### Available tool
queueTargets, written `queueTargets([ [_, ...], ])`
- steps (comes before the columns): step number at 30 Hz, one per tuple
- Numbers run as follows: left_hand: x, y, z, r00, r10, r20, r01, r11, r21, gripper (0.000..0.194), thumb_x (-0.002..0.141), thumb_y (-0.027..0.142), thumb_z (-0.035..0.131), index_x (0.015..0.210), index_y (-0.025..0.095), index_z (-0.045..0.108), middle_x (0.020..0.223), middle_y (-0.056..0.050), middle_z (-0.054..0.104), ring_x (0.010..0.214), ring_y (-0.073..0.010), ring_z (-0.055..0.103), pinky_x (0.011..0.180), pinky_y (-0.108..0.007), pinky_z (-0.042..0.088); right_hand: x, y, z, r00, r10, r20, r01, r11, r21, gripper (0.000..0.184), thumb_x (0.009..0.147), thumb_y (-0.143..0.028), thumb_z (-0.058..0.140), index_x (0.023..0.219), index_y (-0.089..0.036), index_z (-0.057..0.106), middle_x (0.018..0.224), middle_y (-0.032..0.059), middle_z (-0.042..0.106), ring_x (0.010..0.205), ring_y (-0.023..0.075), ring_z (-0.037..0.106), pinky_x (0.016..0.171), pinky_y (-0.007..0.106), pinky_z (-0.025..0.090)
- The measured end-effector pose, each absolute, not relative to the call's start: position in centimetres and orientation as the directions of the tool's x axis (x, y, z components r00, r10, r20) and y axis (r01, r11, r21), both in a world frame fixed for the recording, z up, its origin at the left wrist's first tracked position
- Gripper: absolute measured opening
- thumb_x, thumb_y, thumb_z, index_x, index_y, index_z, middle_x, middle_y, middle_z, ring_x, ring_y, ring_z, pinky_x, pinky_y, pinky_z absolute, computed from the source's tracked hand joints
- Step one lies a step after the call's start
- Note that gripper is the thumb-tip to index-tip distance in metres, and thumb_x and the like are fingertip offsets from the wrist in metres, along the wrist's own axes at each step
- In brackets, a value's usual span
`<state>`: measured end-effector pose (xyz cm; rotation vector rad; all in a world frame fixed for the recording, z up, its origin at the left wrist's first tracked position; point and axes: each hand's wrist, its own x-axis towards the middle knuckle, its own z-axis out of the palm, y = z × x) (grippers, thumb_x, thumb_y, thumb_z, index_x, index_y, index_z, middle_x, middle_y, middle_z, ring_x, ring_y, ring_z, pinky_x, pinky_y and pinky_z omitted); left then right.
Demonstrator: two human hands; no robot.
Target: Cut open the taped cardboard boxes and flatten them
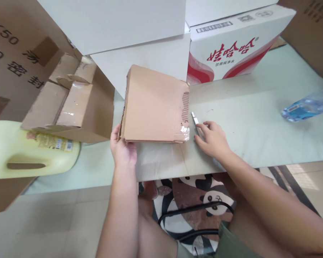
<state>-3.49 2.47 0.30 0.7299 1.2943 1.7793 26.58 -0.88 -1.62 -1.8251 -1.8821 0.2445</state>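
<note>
A flat brown cardboard box (153, 104) with torn edges and clear tape at its right side rests on the covered table. My left hand (123, 148) is closed on its lower left corner, fingers partly hidden behind the cardboard. Just right of the box, a slim silver cutter (195, 119) lies on the tabletop, its lower part under my right hand. That right hand (212, 139) reaches over the cutter with thumb and fingers apart, the fingertips at or very near it.
White cartons (231, 53) stand along the back. Taped brown boxes (78, 107) and a pale yellow jug (43, 143) sit at the left. A clear plastic bottle (303, 109) lies at the right. Below the table edge is a panda-patterned surface (188, 208).
</note>
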Motion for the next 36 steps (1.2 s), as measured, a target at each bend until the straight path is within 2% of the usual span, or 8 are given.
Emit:
queueTargets([
  [3, -4.2, 2.5, 0.7, -0.380, 0.918, -0.110, -0.364, -0.039, 0.931, 0.023, 0.069, 0.034, 0.075, 0.089, 0.024, 0.069, 0.098, -0.003, 0.076, 0.105, -0.0201, 0.070, 0.087, -0.030, 0.059, 26.7, -0.7, -1.8, 0.004, 0.993, 0.117, 0.918, 0.043, -0.394, 0.044, 0.086, -0.029, 0.053, 0.128, -0.020, 0.067, 0.105, 0.0178, 0.067, 0.094, 0.0352, 0.062, 0.080, 0.049, 0.050],
  [7, -4.7, 2.1, 2.4, -0.399, 0.913, -0.085, -0.392, -0.086, 0.916, 0.020, 0.073, 0.037, 0.068, 0.086, 0.022, 0.067, 0.091, -0.002, 0.076, 0.093, -0.0201, 0.072, 0.083, -0.035, 0.060, 27.3, 0.0, -1.5, 0.155, 0.983, 0.097, 0.756, -0.054, -0.652, 0.044, 0.083, -0.024, 0.053, 0.126, -0.021, 0.062, 0.090, 0.0105, 0.070, 0.073, 0.0253, 0.060, 0.068, 0.039, 0.047],
  [12, -4.9, 0.7, 6.4, -0.749, 0.554, 0.364, 0.026, -0.524, 0.852, 0.013, 0.062, 0.024, 0.068, 0.073, 0.020, 0.065, 0.072, 0.002, 0.072, 0.071, -0.0144, 0.070, 0.076, -0.033, 0.061, 27.4, 0.7, 0.5, 0.326, 0.943, 0.069, 0.127, 0.029, -0.992, 0.030, 0.091, -0.031, 0.045, 0.120, -0.028, 0.051, 0.077, -0.0019, 0.064, 0.048, 0.0136, 0.047, 0.047, 0.029, 0.038],
  [17, -4.4, -1.3, 9.7, -0.519, 0.459, 0.721, 0.297, -0.695, 0.655, 0.025, 0.050, 0.017, 0.087, 0.069, 0.016, 0.071, 0.066, 0.000, 0.073, 0.066, -0.0202, 0.074, 0.065, -0.035, 0.063, 26.2, -1.1, 5.7, 0.385, 0.890, 0.244, -0.139, 0.317, -0.938, 0.023, 0.085, -0.029, 0.064, 0.103, -0.033, 0.050, 0.073, -0.0071, 0.055, 0.042, 0.0074, 0.040, 0.040, 0.024, 0.028],
  [19, -4.0, -1.7, 10.3, -0.428, 0.465, 0.775, 0.327, -0.719, 0.613, 0.024, 0.051, 0.022, 0.090, 0.067, 0.017, 0.072, 0.064, 0.000, 0.073, 0.064, -0.0211, 0.074, 0.061, -0.034, 0.063, 26.0, -2.3, 7.9, 0.305, 0.916, 0.261, -0.167, 0.321, -0.932, 0.018, 0.087, -0.034, 0.062, 0.102, -0.034, 0.054, 0.075, -0.0051, 0.058, 0.045, 0.0099, 0.048, 0.043, 0.026, 0.036],
  [25, -3.1, -1.8, 10.3, -0.438, 0.540, 0.718, 0.264, -0.687, 0.677, 0.025, 0.050, 0.027, 0.092, 0.065, 0.021, 0.073, 0.063, 0.002, 0.073, 0.065, -0.0209, 0.075, 0.063, -0.033, 0.062, 26.0, -4.6, 10.7, 0.090, 0.976, 0.198, -0.215, 0.214, -0.953, 0.030, 0.091, -0.059, 0.047, 0.111, -0.042, 0.062, 0.068, -0.0022, 0.058, 0.056, 0.0192, 0.059, 0.056, 0.037, 0.050],
  [31, -2.7, -2.3, 10.4, -0.394, 0.585, 0.709, 0.256, -0.671, 0.696, 0.024, 0.055, 0.032, 0.090, 0.067, 0.022, 0.072, 0.063, 0.001, 0.073, 0.066, -0.0230, 0.076, 0.064, -0.037, 0.063, 24.8, -5.2, 10.5, 0.156, 0.936, 0.316, -0.327, 0.351, -0.878, 0.021, 0.083, -0.054, 0.071, 0.078, -0.035, 0.066, 0.045, -0.0077, 0.027, 0.038, 0.0129, 0.025, 0.044, 0.030, 0.028],
  [36, -1.7, -2.6, 10.6, -0.314, 0.604, 0.732, 0.210, -0.708, 0.674, 0.021, 0.059, 0.030, 0.091, 0.070, 0.024, 0.075, 0.065, 0.002, 0.074, 0.066, -0.0212, 0.076, 0.066, -0.036, 0.064, 24.2, -5.7, 11.3, 0.160, 0.903, 0.398, -0.307, 0.429, -0.850, 0.021, 0.084, -0.045, 0.073, 0.070, -0.029, 0.072, 0.044, -0.0062, 0.029, 0.040, 0.0102, 0.021, 0.042, 0.030, 0.020],
])
